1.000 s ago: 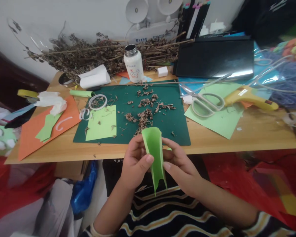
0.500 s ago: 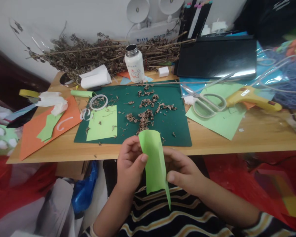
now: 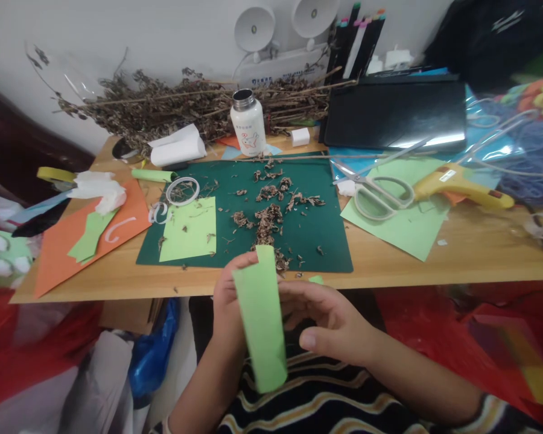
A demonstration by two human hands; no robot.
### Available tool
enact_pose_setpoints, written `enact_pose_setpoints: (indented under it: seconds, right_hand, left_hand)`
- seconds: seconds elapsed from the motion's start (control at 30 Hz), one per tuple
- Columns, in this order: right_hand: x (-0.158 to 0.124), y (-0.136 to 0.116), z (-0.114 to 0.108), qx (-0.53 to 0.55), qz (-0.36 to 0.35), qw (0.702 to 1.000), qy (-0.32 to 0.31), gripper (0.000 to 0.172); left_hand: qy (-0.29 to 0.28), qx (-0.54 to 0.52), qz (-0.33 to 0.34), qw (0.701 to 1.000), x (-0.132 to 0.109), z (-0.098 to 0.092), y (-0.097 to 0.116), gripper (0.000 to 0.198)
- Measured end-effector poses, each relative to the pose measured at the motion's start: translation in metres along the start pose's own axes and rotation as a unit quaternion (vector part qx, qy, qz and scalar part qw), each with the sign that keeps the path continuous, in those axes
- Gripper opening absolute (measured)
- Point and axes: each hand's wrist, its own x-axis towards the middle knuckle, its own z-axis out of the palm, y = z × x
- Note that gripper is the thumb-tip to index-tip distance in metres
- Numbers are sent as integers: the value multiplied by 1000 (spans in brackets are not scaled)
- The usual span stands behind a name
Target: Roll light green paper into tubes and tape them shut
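A bright green sheet of paper (image 3: 260,325), curled and folded over lengthwise, stands tilted in front of me just off the table's front edge. My left hand (image 3: 228,295) is closed on its left side; the paper hides the thumb and most fingertips. To the right of it, my right hand (image 3: 332,319) has its thumb and fingers apart, its fingertips close behind the paper's right edge; whether they touch it I cannot tell. Crumbled dry brown leaves (image 3: 268,223) lie beyond the hands on a dark green cutting mat (image 3: 326,241), with a flat light green square (image 3: 192,232) at its left.
Scissors (image 3: 375,196) and a yellow glue gun (image 3: 466,184) rest at the right on pale green paper. A white bottle (image 3: 248,123) stands uncapped at the back before dry branches (image 3: 163,105). Tape rolls (image 3: 182,191) and orange paper (image 3: 54,265) lie left.
The green paper has swung left and its right flap has folded over to face me, covering my left thumb. My right thumb has come away from the paper.
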Motion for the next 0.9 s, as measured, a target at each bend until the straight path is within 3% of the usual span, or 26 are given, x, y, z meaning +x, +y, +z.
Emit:
enact_pose_setpoints:
  seconds: [0.1, 0.2, 0.37, 0.53, 0.7, 0.8, 0.9]
  right_hand:
    - [2, 3, 4, -66, -7, 998, 20, 62]
    - [5, 5, 7, -104, -12, 993, 50, 66]
    - [12, 6, 7, -80, 33, 995, 55, 48]
    - [16, 9, 2, 83, 26, 996, -9, 52]
    - [17, 13, -6, 126, -7, 989, -74, 56]
    - [16, 15, -8, 109, -9, 991, -76, 51]
    - [15, 17, -6, 82, -10, 996, -41, 49]
  left_hand:
    - [57, 92, 84, 991, 0, -2, -1, 21]
    - [100, 218, 173, 955, 1, -7, -5, 13]
    - [126, 349, 294, 881, 1, -13, -7, 12]
    - [119, 319, 273, 900, 2, -15, -2, 15]
    - [124, 294, 232, 919, 4, -19, -4, 13]
    - [124, 302, 222, 919, 4, -20, -7, 12]
    - [138, 302, 233, 914, 4, -19, -8, 13]
